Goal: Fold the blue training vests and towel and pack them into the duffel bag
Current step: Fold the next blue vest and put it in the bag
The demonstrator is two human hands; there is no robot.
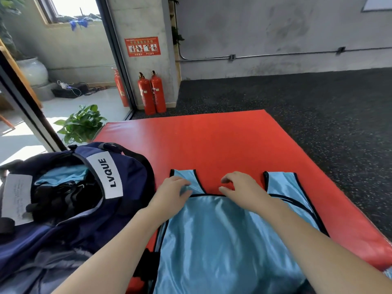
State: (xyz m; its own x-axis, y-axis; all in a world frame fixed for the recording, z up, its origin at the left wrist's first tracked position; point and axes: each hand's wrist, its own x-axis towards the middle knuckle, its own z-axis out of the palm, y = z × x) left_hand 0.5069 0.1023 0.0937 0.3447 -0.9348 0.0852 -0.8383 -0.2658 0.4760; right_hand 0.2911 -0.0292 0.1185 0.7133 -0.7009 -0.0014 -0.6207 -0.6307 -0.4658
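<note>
A red gym mat (212,136) is lying on the floor, and a light blue training vest (222,240) is lying flat across its near part. At the mat's left edge a navy duffel bag (127,177) is sitting unzipped, with light blue fabric (61,176) showing inside. The left hand (171,192) is resting with relaxed fingers on the vest's left shoulder strap, while the right hand (239,187), loosely curled and gripping nothing, is touching the neckline.

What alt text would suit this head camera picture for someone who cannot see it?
A person's left hand and right hand rest on a light blue vest spread over a red mat; an open navy duffel bag sits to the left.
</note>
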